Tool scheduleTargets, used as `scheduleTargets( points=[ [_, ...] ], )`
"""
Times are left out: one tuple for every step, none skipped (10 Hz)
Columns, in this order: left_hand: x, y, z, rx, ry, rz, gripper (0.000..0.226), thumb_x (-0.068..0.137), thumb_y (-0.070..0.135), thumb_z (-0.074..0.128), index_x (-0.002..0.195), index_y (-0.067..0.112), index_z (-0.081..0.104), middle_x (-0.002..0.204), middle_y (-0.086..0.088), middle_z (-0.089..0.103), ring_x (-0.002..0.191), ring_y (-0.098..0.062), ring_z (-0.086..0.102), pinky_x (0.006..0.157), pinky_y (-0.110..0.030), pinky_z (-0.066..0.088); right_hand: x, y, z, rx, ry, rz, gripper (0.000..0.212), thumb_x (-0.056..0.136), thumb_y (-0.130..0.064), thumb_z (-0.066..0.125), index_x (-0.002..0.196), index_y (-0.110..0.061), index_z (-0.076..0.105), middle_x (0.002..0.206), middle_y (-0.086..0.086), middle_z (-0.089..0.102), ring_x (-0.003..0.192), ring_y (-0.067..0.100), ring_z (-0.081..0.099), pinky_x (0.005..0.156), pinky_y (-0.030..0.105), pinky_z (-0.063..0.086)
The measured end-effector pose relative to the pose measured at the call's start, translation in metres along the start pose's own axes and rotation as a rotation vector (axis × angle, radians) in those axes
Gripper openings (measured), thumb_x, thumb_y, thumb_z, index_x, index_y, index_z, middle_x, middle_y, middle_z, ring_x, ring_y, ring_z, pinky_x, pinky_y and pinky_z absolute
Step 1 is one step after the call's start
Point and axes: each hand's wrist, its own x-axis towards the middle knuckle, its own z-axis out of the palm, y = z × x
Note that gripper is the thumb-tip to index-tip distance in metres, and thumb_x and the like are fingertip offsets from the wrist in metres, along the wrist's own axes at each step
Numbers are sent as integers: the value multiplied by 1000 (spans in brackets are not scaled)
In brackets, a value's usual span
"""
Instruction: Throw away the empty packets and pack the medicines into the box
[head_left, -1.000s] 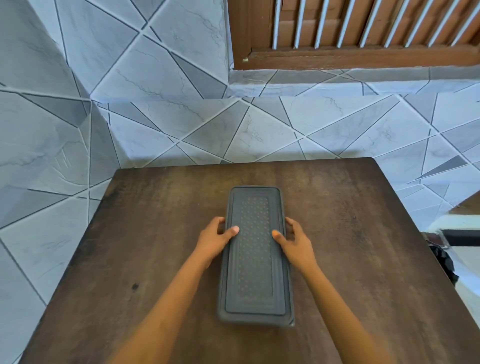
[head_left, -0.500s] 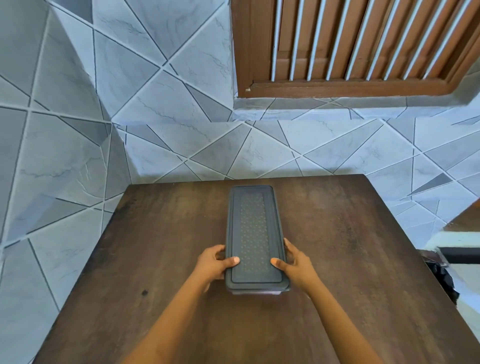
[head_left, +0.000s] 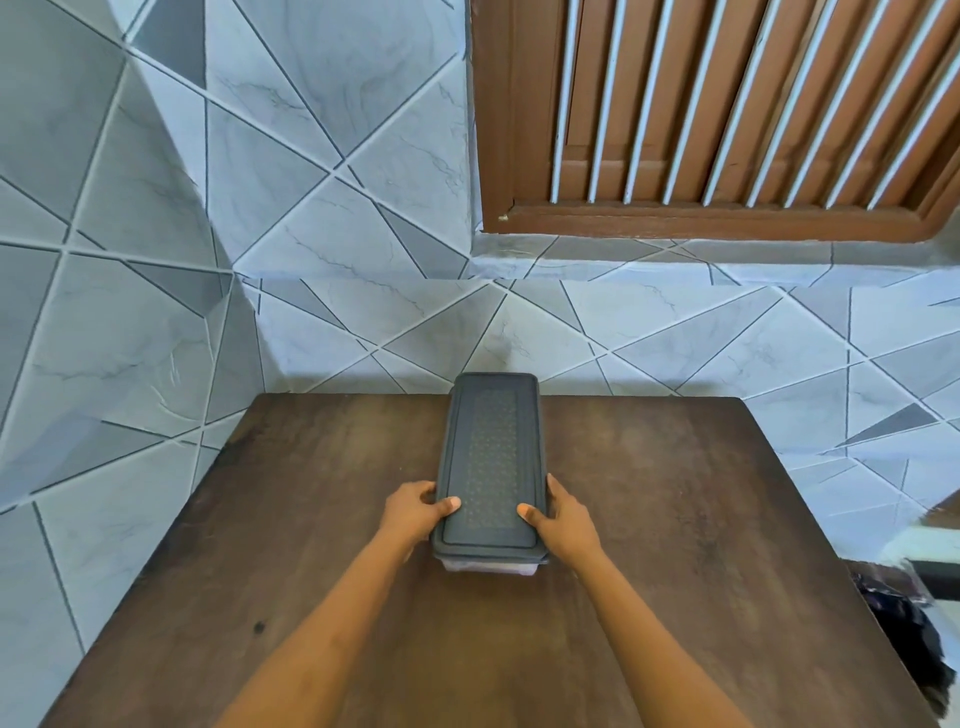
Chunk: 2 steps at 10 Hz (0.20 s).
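Observation:
A long box (head_left: 491, 457) with a dark grey dotted lid lies lengthwise on the brown wooden table (head_left: 675, 519), its far end at the table's back edge. The lid is on, and a pale translucent base shows under its near end. My left hand (head_left: 415, 512) grips the near left side, thumb on the lid. My right hand (head_left: 563, 519) grips the near right side the same way. No medicines or packets are visible; the box's contents are hidden.
A grey tiled wall (head_left: 363, 312) rises right behind the table, with a brown barred window (head_left: 727, 130) above. A dark bag (head_left: 904, 634) sits on the floor off the table's right edge.
The box has slid away from me toward the wall, with both hands moving from its middle to its near end. The camera has tilted up.

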Motion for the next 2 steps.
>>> scheduleTargets(
  points=[
    [-16, 15, -6, 159, 96, 96, 65, 85, 31, 65, 142, 14, 39, 147, -11, 44, 134, -27, 43, 110, -37, 36, -10, -8, -5, -95, 43, -70, 70, 91, -41, 50, 146, -12, 17, 153, 10, 29, 139, 26, 32, 113, 41, 32],
    [-34, 46, -21, 164, 244, 313, 69, 87, 31, 62, 146, 21, 29, 155, -9, 28, 144, -24, 25, 115, -38, 26, -25, -35, -26, -173, 239, -287, 66, 93, -40, 46, 145, -10, 19, 156, 10, 20, 145, 24, 16, 117, 39, 18]
  ],
)
